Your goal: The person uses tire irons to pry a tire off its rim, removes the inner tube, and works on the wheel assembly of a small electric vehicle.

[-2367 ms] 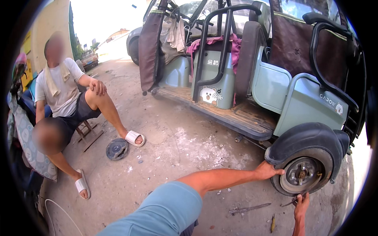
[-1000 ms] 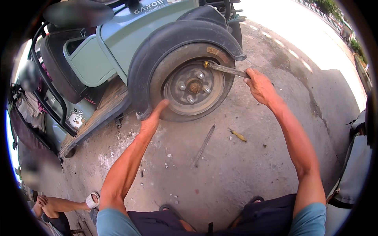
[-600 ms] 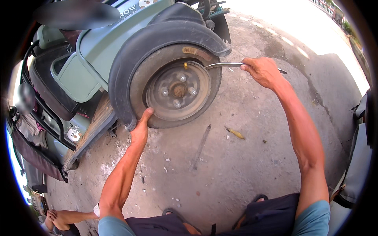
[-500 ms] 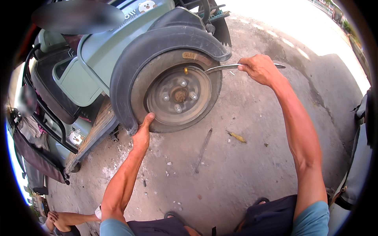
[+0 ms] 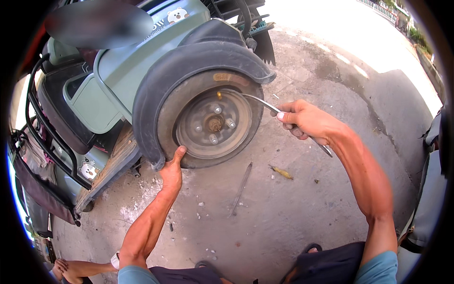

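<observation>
A dusty wheel with a black tyre sits under the dark mudguard of a green three-wheeled vehicle. Around the rim's rusty hub are several silver nuts, and a yellow-capped valve sticks up near the top. My left hand grips the tyre's lower left edge, thumb on the sidewall, its other fingers mostly hidden. In my closed right hand is a curved metal tyre lever, its far tip at the upper right of the rim where it meets the tyre.
A long thin dark metal piece and a yellow object lie on the concrete, with small white debris. The vehicle's wooden-edged floorboard juts out at left. Another person's arm shows at lower left. A grey covered object stands at right.
My right hand has swung down toward me, turning the lever from nearly level to slanting down rightward, its tip still at the rim. My left hand keeps its grip on the tyre.
</observation>
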Demonstrator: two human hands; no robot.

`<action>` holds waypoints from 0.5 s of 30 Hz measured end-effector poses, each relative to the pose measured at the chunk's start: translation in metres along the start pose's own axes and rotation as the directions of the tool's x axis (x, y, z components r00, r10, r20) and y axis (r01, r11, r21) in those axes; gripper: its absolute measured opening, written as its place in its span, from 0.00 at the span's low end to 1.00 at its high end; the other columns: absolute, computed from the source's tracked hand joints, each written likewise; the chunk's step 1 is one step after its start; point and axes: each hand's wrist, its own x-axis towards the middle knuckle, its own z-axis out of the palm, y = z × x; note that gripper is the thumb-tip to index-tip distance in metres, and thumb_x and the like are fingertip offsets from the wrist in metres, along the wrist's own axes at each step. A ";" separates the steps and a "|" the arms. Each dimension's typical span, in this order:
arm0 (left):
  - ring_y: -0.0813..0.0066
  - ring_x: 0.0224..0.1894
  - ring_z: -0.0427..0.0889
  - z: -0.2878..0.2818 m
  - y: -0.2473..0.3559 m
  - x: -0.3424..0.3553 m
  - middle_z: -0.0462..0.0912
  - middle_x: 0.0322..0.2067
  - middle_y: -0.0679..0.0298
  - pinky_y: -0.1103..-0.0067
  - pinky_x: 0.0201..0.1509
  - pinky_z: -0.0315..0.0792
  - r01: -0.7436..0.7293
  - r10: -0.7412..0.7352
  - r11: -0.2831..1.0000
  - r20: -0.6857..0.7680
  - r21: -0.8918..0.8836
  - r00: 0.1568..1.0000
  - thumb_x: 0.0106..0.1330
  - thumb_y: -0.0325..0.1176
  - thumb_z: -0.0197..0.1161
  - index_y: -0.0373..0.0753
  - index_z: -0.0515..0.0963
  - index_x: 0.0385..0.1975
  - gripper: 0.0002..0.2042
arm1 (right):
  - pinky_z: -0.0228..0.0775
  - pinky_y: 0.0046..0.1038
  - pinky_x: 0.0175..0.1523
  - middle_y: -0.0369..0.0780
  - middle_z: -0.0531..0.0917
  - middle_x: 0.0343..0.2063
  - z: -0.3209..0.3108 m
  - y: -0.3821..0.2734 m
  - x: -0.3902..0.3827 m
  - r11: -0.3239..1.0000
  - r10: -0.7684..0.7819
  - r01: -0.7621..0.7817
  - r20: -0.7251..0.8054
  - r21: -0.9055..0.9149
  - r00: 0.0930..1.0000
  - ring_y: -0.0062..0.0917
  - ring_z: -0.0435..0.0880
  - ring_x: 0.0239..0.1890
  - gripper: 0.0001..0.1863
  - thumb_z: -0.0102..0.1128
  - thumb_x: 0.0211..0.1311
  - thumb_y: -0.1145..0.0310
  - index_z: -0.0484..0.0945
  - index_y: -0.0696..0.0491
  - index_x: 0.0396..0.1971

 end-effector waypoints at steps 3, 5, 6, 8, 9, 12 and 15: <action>0.61 0.68 0.67 0.007 0.006 -0.008 0.69 0.67 0.53 0.72 0.75 0.56 -0.001 0.001 1.000 -0.030 0.007 1.000 0.59 0.46 0.78 0.29 0.63 0.69 0.44 | 0.54 0.19 0.20 0.29 0.69 0.22 0.018 0.016 0.002 0.867 0.140 -0.136 0.027 0.479 0.990 0.10 0.60 0.17 0.16 0.51 0.78 0.63 0.77 0.59 0.51; 0.62 0.68 0.66 0.004 0.004 -0.005 0.68 0.67 0.55 0.72 0.75 0.56 0.037 -0.038 0.999 0.029 0.023 0.999 0.60 0.47 0.77 0.29 0.62 0.69 0.44 | 0.51 0.16 0.20 0.28 0.68 0.22 0.043 0.014 -0.009 0.819 0.149 -0.097 -0.046 0.565 0.988 0.09 0.58 0.17 0.15 0.50 0.78 0.62 0.77 0.58 0.50; 0.63 0.68 0.66 0.002 0.003 -0.003 0.68 0.67 0.56 0.72 0.75 0.55 0.050 -0.052 0.998 0.056 0.038 0.997 0.60 0.48 0.77 0.30 0.62 0.69 0.44 | 0.51 0.17 0.20 0.28 0.68 0.22 0.059 0.019 -0.010 0.777 0.146 -0.056 -0.093 0.627 0.985 0.09 0.58 0.17 0.15 0.51 0.78 0.62 0.77 0.58 0.49; 0.63 0.68 0.66 0.008 0.006 -0.004 0.67 0.67 0.56 0.72 0.75 0.55 0.032 -0.033 0.999 0.058 0.029 0.998 0.61 0.49 0.76 0.30 0.61 0.70 0.44 | 0.50 0.17 0.20 0.28 0.68 0.22 0.092 0.032 -0.012 0.678 0.148 0.046 -0.197 0.734 0.969 0.09 0.58 0.17 0.14 0.51 0.78 0.61 0.76 0.57 0.48; 0.63 0.68 0.65 0.014 0.007 -0.005 0.67 0.68 0.56 0.72 0.75 0.55 0.021 -0.023 1.000 0.068 0.023 0.997 0.61 0.49 0.76 0.30 0.61 0.70 0.45 | 0.54 0.19 0.23 0.28 0.69 0.23 0.106 0.045 -0.009 0.672 0.131 0.115 -0.270 0.732 0.954 0.11 0.61 0.20 0.14 0.51 0.78 0.62 0.75 0.57 0.49; 0.63 0.69 0.65 -0.001 -0.008 -0.002 0.66 0.68 0.56 0.72 0.76 0.53 0.006 -0.008 0.999 0.030 0.049 1.000 0.61 0.50 0.76 0.29 0.60 0.70 0.45 | 0.66 0.24 0.31 0.32 0.73 0.25 0.215 0.091 0.023 0.644 0.030 0.188 -0.270 0.742 0.962 0.17 0.71 0.26 0.14 0.52 0.78 0.62 0.72 0.55 0.52; 0.63 0.69 0.64 0.002 -0.006 0.000 0.66 0.69 0.56 0.72 0.77 0.52 -0.012 0.010 1.000 0.072 0.023 0.997 0.61 0.50 0.76 0.29 0.59 0.71 0.46 | 0.71 0.32 0.37 0.38 0.77 0.27 0.218 0.093 0.076 0.828 -0.206 0.321 -0.283 0.460 0.937 0.24 0.76 0.30 0.13 0.53 0.77 0.64 0.69 0.56 0.53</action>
